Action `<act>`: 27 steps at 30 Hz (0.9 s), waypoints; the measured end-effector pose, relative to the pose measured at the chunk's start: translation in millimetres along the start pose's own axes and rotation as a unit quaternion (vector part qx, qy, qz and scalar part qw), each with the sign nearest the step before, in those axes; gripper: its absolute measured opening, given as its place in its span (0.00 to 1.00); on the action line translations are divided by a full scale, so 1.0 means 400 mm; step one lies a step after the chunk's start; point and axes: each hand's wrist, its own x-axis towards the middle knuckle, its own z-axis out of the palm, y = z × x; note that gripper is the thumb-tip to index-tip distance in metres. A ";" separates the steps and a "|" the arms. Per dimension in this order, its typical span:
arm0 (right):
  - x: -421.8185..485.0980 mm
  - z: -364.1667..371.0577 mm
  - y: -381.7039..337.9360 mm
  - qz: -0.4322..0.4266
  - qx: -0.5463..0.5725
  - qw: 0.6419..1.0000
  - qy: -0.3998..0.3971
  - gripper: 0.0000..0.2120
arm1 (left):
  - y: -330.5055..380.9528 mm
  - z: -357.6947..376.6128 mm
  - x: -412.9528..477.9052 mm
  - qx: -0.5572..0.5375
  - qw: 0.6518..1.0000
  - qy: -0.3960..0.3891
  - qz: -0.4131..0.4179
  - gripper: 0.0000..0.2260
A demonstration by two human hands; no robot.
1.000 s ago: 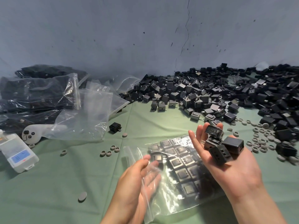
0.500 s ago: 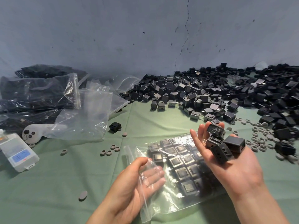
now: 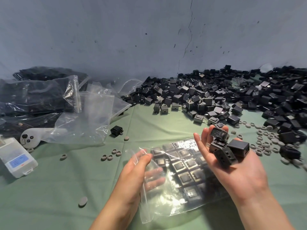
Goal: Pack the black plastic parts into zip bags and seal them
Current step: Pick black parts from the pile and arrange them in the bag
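A clear zip bag [image 3: 187, 188] lies on the green cloth, with rows of black plastic parts packed flat inside it. My left hand [image 3: 132, 173] is at the bag's open left end. Its fingers show through the film inside the mouth, and the thumb pinches the upper layer. My right hand [image 3: 235, 173] hovers palm up over the bag's right side. Several loose black parts [image 3: 224, 153] rest on its palm and straight fingers. A big pile of black parts [image 3: 216, 97] covers the back right of the table.
Empty zip bags [image 3: 93, 117] and filled dark bags [image 3: 33, 93] sit at the left. A white box [image 3: 16, 156] and a white controller [image 3: 31, 136] lie near the left edge. Grey rings [image 3: 265, 143] are scattered on the right, and one black part [image 3: 116, 130] lies alone.
My left hand has turned and slipped its fingers into the bag's mouth, spreading it open. My right hand has stayed almost still with the parts on it.
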 end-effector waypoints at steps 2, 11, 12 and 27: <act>-0.001 0.001 0.000 -0.002 -0.005 1.000 0.000 0.30 | 0.008 0.005 -0.005 -0.009 1.000 -0.015 -0.007 0.23; 0.000 0.004 -0.006 -0.001 0.012 1.000 -0.003 0.29 | 0.000 0.006 -0.010 -0.020 1.000 -0.010 -0.013 0.27; -0.001 0.004 -0.006 0.001 0.012 1.000 0.000 0.28 | 0.000 0.007 -0.009 -0.020 1.000 -0.008 -0.017 0.27; -0.001 0.003 -0.008 0.000 0.008 1.000 -0.011 0.30 | -0.001 -0.001 -0.006 -0.010 1.000 -0.019 -0.010 0.23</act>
